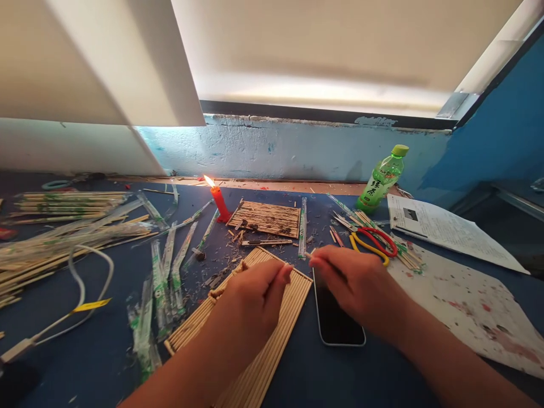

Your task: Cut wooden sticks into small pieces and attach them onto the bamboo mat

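My left hand (255,294) is closed in a pinch above a panel of wooden sticks (283,334); what its fingertips hold is too small to make out. Facing it, my right hand (361,283) pinches a short piece of wooden stick (312,254), whose pale end shows past the fingers. Under the right hand lies a dark-screened phone (340,326). Beyond the hands are a cutter knife (267,242) and a smaller stick panel (270,218) with dark marks on it. A lit red candle (219,204) stands to its left.
Scissors (374,241) with red and yellow handles lie at the right, near a green tea bottle (380,180), printed papers (454,235) and a stained sheet (471,306). Bundled sticks (72,204), plastic wrappers (159,283) and a white cable (113,269) spread over the left side.
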Demonstrator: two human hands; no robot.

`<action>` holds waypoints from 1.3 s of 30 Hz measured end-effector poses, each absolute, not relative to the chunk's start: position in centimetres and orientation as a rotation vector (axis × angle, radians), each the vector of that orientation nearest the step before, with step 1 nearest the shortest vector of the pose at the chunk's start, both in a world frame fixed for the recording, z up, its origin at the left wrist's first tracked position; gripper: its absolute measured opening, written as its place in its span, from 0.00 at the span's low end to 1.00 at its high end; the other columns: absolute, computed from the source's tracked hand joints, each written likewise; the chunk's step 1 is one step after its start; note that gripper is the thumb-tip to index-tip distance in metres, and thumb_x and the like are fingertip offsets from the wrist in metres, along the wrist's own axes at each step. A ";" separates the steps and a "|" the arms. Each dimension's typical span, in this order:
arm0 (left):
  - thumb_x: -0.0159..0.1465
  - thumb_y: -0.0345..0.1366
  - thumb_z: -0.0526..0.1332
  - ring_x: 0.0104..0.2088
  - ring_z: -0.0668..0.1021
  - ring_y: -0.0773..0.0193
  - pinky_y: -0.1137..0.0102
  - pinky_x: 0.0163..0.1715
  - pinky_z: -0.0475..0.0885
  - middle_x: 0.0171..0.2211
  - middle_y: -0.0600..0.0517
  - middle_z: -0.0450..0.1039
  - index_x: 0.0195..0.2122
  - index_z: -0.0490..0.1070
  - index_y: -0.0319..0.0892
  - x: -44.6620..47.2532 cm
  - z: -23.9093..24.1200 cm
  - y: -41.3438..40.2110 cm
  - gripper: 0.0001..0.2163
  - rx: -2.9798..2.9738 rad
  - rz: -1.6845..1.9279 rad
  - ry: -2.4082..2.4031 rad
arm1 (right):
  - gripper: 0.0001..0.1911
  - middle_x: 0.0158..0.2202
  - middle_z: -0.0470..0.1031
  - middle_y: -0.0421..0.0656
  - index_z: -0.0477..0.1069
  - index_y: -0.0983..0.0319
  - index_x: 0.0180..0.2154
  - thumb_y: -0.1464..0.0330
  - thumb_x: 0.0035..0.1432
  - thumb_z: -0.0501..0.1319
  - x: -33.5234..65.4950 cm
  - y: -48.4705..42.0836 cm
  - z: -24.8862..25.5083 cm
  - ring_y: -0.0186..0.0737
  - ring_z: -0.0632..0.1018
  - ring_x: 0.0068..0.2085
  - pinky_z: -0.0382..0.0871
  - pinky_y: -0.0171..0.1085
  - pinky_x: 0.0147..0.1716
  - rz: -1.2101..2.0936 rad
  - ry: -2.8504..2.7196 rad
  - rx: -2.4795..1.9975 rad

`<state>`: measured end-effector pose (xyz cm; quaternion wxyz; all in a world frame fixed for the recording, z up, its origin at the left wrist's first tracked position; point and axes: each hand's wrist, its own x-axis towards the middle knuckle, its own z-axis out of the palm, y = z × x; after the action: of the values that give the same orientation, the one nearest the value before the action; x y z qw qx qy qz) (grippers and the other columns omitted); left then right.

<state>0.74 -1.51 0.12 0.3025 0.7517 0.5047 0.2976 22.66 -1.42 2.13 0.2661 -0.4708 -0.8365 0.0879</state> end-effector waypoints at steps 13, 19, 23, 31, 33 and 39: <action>0.64 0.43 0.67 0.20 0.60 0.75 0.80 0.15 0.52 0.24 0.57 0.62 0.35 0.80 0.38 -0.1 1.8 -0.5 0.12 0.765 0.620 0.883 | 0.10 0.28 0.64 0.33 0.70 0.55 0.52 0.61 0.74 0.57 22.9 -0.6 1.8 0.35 0.67 0.28 0.62 0.35 0.28 0.939 -2.075 -1.328; 0.66 0.48 0.66 0.21 0.67 0.71 0.78 0.15 0.63 0.24 0.57 0.66 0.31 0.74 0.41 0.0 0.0 -0.4 0.15 0.979 0.519 0.864 | 0.10 0.35 0.72 0.38 0.79 0.55 0.50 0.64 0.69 0.65 21.3 -1.6 0.8 0.33 0.70 0.30 0.63 0.34 0.27 0.963 -2.028 -1.109; 0.67 0.50 0.63 0.21 0.70 0.68 0.76 0.15 0.68 0.25 0.56 0.67 0.33 0.75 0.42 -0.3 0.7 -0.7 0.16 1.110 0.485 0.939 | 0.05 0.36 0.74 0.39 0.80 0.57 0.44 0.66 0.68 0.66 21.1 -1.4 0.7 0.36 0.75 0.34 0.67 0.35 0.32 0.837 -2.052 -1.124; 0.69 0.47 0.57 0.17 0.66 0.67 0.74 0.17 0.58 0.16 0.57 0.68 0.36 0.79 0.45 -0.9 2.0 -0.9 0.15 1.656 0.429 1.368 | 0.04 0.33 0.75 0.38 0.77 0.60 0.36 0.71 0.67 0.66 21.3 -0.7 -0.3 0.37 0.75 0.35 0.67 0.36 0.36 0.803 -2.261 -1.216; 0.68 0.46 0.59 0.19 0.68 0.66 0.73 0.19 0.59 0.17 0.58 0.67 0.32 0.78 0.44 -0.8 1.7 -0.7 0.14 1.708 0.480 1.407 | 0.03 0.34 0.76 0.39 0.78 0.60 0.38 0.71 0.67 0.65 21.4 -0.7 -0.4 0.39 0.76 0.37 0.68 0.38 0.38 0.799 -2.298 -1.239; 0.65 0.51 0.65 0.21 0.65 0.68 0.73 0.21 0.59 0.19 0.59 0.64 0.26 0.72 0.43 -0.7 2.0 -0.2 0.18 1.614 0.678 1.331 | 0.06 0.38 0.78 0.43 0.78 0.60 0.43 0.69 0.71 0.62 21.8 -0.3 -0.3 0.42 0.77 0.41 0.69 0.40 0.42 0.775 -2.381 -1.296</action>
<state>-0.70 -0.23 1.99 0.4538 0.6540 0.5394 0.2747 21.78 -0.35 -0.25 0.1602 -0.4535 -0.8337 0.2714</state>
